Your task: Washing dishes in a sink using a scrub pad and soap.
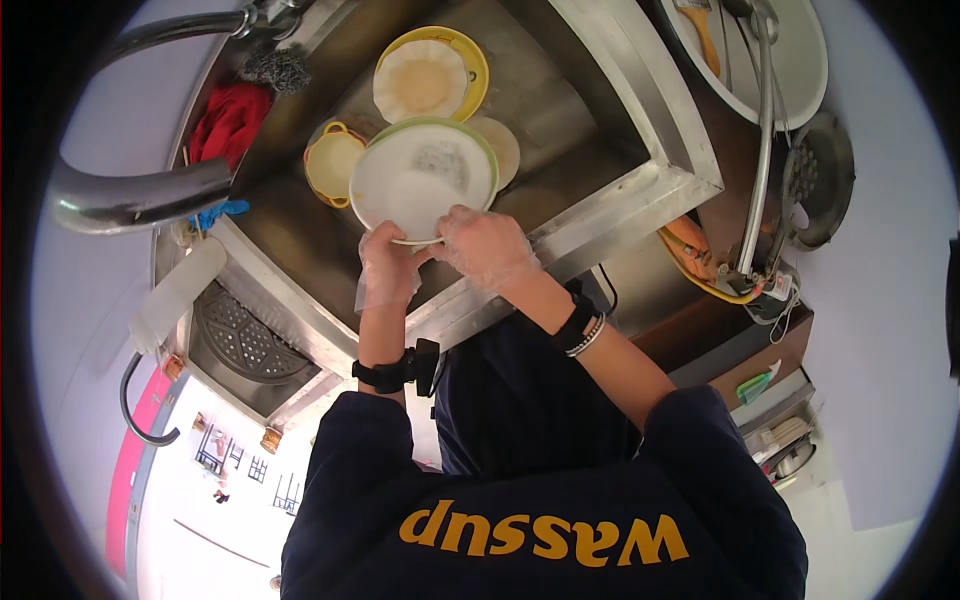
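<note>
Both my hands wear clear plastic gloves. My left hand (388, 259) grips the near rim of a white bowl with a green edge (405, 187), its thumb at the rim. Beside it, my right hand (484, 244) pinches the same rim. Inside the bowl lies a greyish patch; what it is I cannot tell. The bowl is held over a stainless steel sink (540, 112). In the sink beyond it are a yellow dish (474, 64) with a scalloped white dish (420, 81) on it, a small yellow two-handled dish (335, 165) and a pale round plate (504, 150), partly hidden by the bowl.
A steel faucet spout (142, 196) reaches in from the left. Near it are a red cloth (231, 124), a steel wool scrubber (277, 69) and a blue cloth or glove (219, 214). On the right stands a white basin (806, 67) holding a wooden-handled brush (701, 37).
</note>
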Motion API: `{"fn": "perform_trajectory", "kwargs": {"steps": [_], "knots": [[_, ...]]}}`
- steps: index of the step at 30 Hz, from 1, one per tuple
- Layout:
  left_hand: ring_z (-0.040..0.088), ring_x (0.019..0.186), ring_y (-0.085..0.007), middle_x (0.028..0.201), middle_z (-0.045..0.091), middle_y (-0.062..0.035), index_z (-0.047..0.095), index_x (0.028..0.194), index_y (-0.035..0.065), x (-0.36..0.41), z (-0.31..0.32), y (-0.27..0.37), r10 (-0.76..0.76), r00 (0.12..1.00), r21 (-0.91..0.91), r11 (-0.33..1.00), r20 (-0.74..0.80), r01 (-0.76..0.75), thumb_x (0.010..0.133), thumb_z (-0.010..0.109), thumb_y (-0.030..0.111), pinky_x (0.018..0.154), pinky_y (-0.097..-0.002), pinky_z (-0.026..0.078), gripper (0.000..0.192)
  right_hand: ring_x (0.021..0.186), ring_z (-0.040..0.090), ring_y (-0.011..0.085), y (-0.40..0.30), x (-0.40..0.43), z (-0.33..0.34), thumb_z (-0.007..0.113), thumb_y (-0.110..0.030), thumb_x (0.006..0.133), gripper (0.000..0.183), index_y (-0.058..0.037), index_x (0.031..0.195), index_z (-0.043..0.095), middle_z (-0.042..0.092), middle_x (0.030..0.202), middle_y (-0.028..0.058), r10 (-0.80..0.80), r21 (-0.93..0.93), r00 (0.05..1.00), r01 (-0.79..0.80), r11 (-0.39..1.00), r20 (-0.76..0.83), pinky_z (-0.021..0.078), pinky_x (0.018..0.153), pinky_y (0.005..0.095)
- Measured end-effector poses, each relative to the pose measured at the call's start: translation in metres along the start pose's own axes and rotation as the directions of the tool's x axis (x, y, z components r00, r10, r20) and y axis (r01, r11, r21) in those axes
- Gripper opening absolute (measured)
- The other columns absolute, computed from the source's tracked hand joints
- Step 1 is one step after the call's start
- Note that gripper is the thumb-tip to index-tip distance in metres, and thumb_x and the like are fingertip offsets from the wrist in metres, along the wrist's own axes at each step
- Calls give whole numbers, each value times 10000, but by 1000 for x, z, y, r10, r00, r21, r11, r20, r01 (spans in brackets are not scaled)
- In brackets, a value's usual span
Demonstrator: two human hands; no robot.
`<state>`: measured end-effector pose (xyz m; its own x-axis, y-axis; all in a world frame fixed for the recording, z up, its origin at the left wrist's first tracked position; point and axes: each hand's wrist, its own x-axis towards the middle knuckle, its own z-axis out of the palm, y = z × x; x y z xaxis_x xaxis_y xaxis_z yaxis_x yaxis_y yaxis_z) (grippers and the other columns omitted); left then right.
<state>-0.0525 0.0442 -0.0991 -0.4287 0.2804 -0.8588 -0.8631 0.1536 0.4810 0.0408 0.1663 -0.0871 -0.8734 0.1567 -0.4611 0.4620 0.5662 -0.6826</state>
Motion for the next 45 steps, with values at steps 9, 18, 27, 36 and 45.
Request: {"fn": "perform_trajectory", "kwargs": {"steps": [9,18,27,36,45], "knots": [[438,1092,-299,1198,439,-146,349,1207,-1,6,-7,-6,-170,963,-254,942,209,222,713,455,177,871,-439,413,535,759,604,281,9,19,-4,548,-267,751,223,-51,802,562,591,845,102,-110,-92,991,117,989,81,497,631,379],[459,1052,-308,1216,413,-150,344,1202,7,27,-15,-16,-293,918,-263,894,267,362,755,440,190,877,-432,416,492,739,614,296,17,31,-6,548,-248,734,220,-38,797,564,603,833,128,-75,-179,983,104,978,166,502,615,384],[471,1065,-321,1172,464,-165,372,1188,-3,44,-18,-29,-327,903,-265,877,280,400,792,389,219,895,-464,411,454,771,614,277,24,45,-3,541,-286,736,238,-60,800,578,613,825,128,-52,-258,974,110,960,221,498,631,379],[457,1087,-328,1237,409,-161,332,1234,27,63,-17,-33,-442,869,-177,858,224,482,847,316,277,900,-463,404,461,798,605,295,24,63,-5,597,-292,702,272,-55,831,627,623,829,142,100,-221,939,-27,975,328,481,705,377],[462,1073,-327,1230,413,-153,286,1261,57,81,-11,-36,-539,835,42,842,112,538,862,338,342,883,-456,406,493,821,599,300,36,73,-12,607,-331,706,323,-41,844,635,619,839,172,142,-250,942,-65,966,304,475,735,371]]}}
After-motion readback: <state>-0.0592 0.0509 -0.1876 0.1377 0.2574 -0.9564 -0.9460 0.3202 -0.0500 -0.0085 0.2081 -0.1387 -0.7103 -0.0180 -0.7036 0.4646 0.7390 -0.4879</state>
